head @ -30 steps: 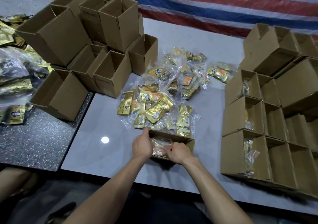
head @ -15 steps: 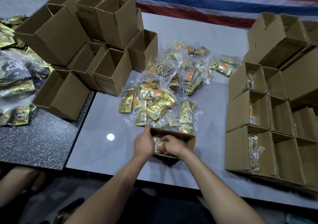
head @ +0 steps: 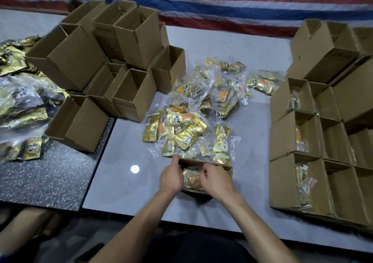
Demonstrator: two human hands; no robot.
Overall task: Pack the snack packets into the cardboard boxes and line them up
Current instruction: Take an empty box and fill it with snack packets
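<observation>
Gripping the left wall of the small brown cardboard box with our left hand at the pale grey table's near centre, we clamp the curled fingers of our right hand on the gold foil snack packets inside it.

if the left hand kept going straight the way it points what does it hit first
Likely the pile of snack packets just beyond the box whose left end the left hand grips; the gap looks small, but depth is unclear.
</observation>
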